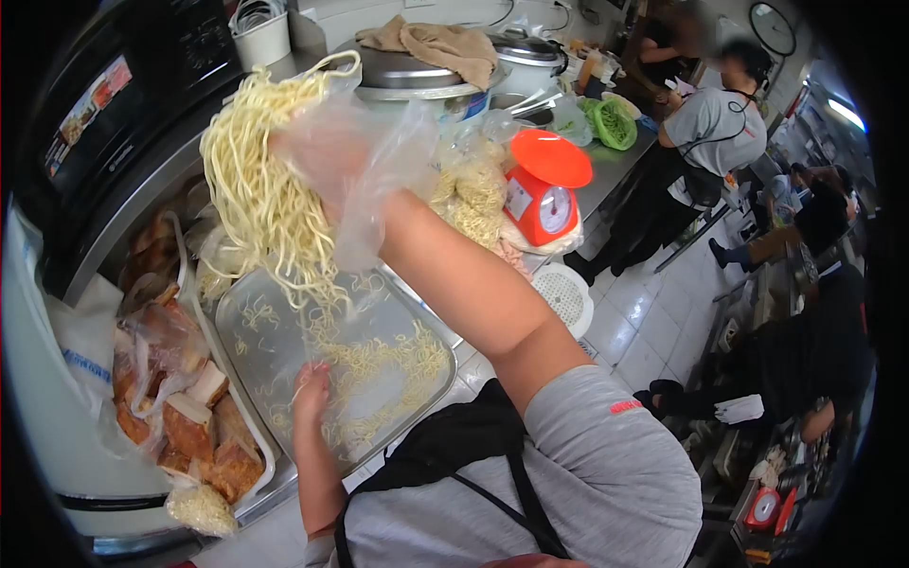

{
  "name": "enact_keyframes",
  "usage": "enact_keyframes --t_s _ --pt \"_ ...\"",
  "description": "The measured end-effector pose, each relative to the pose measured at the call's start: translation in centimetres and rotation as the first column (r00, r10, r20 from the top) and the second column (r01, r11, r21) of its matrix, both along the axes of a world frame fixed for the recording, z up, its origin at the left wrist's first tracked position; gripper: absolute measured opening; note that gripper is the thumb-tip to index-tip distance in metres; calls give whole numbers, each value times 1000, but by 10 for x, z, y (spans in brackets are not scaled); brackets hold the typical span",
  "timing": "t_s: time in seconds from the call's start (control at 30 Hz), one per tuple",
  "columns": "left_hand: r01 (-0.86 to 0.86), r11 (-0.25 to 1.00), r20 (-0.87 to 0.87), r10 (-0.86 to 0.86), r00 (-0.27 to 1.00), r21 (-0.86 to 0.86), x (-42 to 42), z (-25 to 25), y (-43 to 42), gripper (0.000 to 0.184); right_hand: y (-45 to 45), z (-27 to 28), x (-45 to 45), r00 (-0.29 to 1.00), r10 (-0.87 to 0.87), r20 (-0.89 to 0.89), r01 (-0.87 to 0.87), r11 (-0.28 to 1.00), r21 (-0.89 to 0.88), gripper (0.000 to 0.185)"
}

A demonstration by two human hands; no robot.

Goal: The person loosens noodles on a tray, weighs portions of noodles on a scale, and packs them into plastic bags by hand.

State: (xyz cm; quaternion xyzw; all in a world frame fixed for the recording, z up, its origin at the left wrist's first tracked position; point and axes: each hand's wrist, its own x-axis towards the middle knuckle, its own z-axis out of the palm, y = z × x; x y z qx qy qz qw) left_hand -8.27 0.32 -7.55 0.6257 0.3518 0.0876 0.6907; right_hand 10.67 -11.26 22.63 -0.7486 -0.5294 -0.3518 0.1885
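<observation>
A big bunch of pale yellow noodles (265, 180) hangs from my right hand (327, 156), which is raised and covered in loose clear plastic. Its fingers are wrapped round the top of the bunch, and the long strands dangle over the far end of a metal tray (431, 308). Short loose noodles (412, 360) lie scattered across the tray. Low over the tray's left part is my left hand (312, 383), bare, with its fingers curled together. What it holds, if anything, I cannot make out.
Left of the tray, a white tub (270, 445) holds browned meat pieces (199, 426) and plastic bags. An orange scale (549, 194) stands beyond bagged noodles (478, 194). A towel (431, 47) lies on a large lidded pot (379, 71). A co-worker (715, 133) stands at the counter.
</observation>
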Motion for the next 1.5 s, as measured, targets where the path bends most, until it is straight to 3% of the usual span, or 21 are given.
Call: enact_keyframes --t_s 0.03,0.07,0.1,0.13,0.17,0.2,0.23,0.3,0.4,0.5,0.67,0.8,0.9,1.0,1.1,1.17,1.23,1.3,1.4,1.43,1.5 --pt "-49 999 -25 49 999 2 -4 -3 2 9 10 -5 20 947 175 -270 -124 973 197 10" --pt "-96 995 -51 97 994 6 -8 -3 2 9 30 -17 51 794 379 -476 -179 893 413 12" --pt "-147 989 -80 148 986 11 -9 -5 3 9 16 -6 48 515 614 -598 -274 779 564 13" --pt "-197 980 -103 198 975 20 -8 -7 6 9 3 5 45 107 807 -581 -251 587 770 15" --pt "-253 967 -130 255 958 32 -10 -11 9 9 -11 16 41 -223 868 -444 -103 432 896 18" --pt "-316 948 -161 319 934 49 -14 -14 14 9 -16 23 46 -342 869 -357 -47 364 930 18" --pt "-296 945 -155 316 936 139 -17 -25 25 11 -23 29 53 -363 874 -322 -65 321 945 18" --pt "-259 915 -156 318 935 309 -26 -48 41 15 -33 45 73 -356 891 -283 -158 241 958 18" --pt "-219 838 -162 339 927 499 -25 -18 19 23 -52 69 104 -334 909 -249 -335 132 933 19" --pt "29 432 -265 497 826 902 -20 -5 -8 40 -79 93 137 -317 925 -208 -499 24 866 21" --pt "183 536 -499 534 683 824 -6 4 -36 69 -138 108 203 -304 942 -144 -676 -107 729 25" --pt "272 545 -585 554 592 793 -1 -3 -46 79 -183 79 268 124 966 -225 -629 252 736 22" --pt "347 480 -587 565 580 806 8 0 -49 69 -212 34 318 481 786 -387 -457 602 655 21" --pt "285 529 -545 439 714 800 32 14 -46 46 -233 -27 354 663 557 -500 -273 802 532 20" --pt "77 433 -224 299 928 898 71 25 -57 26 -248 -87 374 739 380 -557 -156 900 407 20" --pt "-104 365 31 201 979 925 112 34 -80 22 -256 -123 380 768 301 -566 -118 934 336 20" --pt "-124 342 119 38 992 932 153 49 -112 23 -261 -156 383 799 255 -544 -113 953 281 20" --pt "-51 299 88 -112 990 953 186 46 -131 27 -265 -176 381 869 221 -442 -148 970 193 21" --pt "85 188 -65 -112 992 978 217 41 -158 32 -273 -141 322 950 155 -273 -192 975 -115 31" --pt "153 189 -137 -97 986 970 223 33 -161 34 -274 -138 325 812 263 -521 -320 947 -21 34" --pt "296 191 -293 -46 955 936 229 27 -167 35 -274 -138 336 320 428 -845 -466 848 253 42"
